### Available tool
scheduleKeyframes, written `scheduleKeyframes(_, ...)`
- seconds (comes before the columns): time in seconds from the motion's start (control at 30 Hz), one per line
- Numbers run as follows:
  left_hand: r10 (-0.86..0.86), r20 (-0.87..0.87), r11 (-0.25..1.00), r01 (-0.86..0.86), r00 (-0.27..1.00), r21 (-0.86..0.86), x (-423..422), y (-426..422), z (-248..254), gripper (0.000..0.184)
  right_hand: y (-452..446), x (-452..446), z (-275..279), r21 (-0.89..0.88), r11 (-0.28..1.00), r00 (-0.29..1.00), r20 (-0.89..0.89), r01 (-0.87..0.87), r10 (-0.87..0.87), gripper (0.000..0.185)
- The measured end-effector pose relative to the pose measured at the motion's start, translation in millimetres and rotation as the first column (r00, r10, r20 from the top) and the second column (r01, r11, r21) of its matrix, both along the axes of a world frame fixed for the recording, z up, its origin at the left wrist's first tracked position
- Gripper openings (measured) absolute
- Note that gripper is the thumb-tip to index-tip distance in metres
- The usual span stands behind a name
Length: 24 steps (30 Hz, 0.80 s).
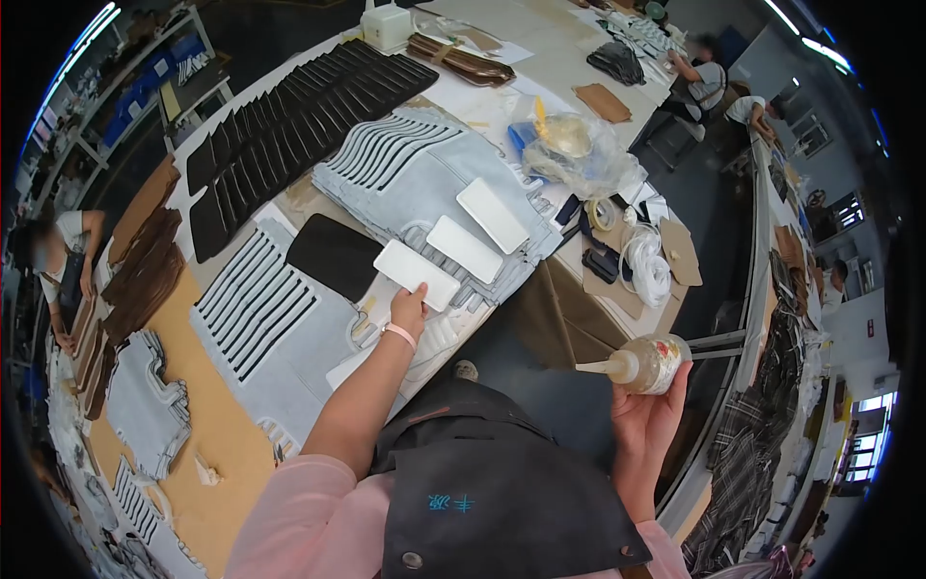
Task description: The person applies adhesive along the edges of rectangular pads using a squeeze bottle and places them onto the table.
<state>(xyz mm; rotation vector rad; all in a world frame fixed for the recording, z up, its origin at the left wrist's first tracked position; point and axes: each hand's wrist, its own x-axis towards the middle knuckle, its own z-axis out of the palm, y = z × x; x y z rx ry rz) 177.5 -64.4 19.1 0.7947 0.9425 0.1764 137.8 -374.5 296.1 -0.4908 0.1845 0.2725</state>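
Observation:
My left hand (pixel 410 314) reaches over the table and pinches the near edge of a white rectangular pad (pixel 410 270). Two similar white pads, the nearer one (pixel 465 248) and the farther one (pixel 492 214), lie in a row beyond it on a stack of light grey cut pieces (pixel 415 179) with slotted strips. In my right hand (pixel 648 415), off the table's edge, is a squeeze bottle (pixel 651 367) tilted on its side, its nozzle pointing left. Beside my left hand are a black rounded panel (pixel 333 256) and another grey slotted piece (pixel 280 338).
Rows of black panels (pixel 309 106) cover the back left of the table. A clear plastic bag (pixel 584 154), a tape roll (pixel 605 214) and a coil of white cord (pixel 644 261) lie right. Brown pieces (pixel 145 232) lie left, near a person (pixel 72 241). Other people sit farther right.

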Motion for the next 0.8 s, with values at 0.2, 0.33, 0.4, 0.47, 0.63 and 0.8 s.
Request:
scheduleKeyframes(0.2, -0.156, -0.287, 0.973, 0.197, 0.945, 0.122, 29, -18, -46, 0.015, -7, 6, 4, -0.091, 0.994, 0.997, -0.017, 0.068, -0.069, 0.047)
scheduleKeyframes(0.33, -0.588, -0.566, 0.274, 0.801, 0.578, 0.532, 12, 25, -26, 0.048, -2, 11, 1, -0.079, 0.996, 0.998, -0.05, 0.037, -0.041, 0.047)
scheduleKeyframes(0.4, -0.499, -0.714, 0.111, 0.853, 0.492, 0.511, 2, 48, -14, 0.043, 2, 16, -1, -0.067, 0.998, 0.999, -0.051, 0.007, -0.011, 0.047)
scheduleKeyframes(0.47, -0.477, -0.717, 0.069, 0.835, 0.508, 0.546, -24, 66, 4, 0.032, 6, 17, -4, -0.054, 0.998, 0.999, -0.047, -0.025, 0.023, 0.048)
scheduleKeyframes(0.63, -0.28, -0.914, -0.236, 0.901, 0.295, 0.363, -106, 56, 62, 0.049, 16, 21, -6, -0.041, 0.996, 0.995, -0.058, -0.082, 0.08, 0.049)
scheduleKeyframes(0.8, -0.156, -0.887, -0.241, 0.854, 0.434, 0.461, -150, 40, 43, 0.059, 23, 22, -8, -0.047, 0.988, 0.988, -0.035, -0.15, 0.149, 0.049)
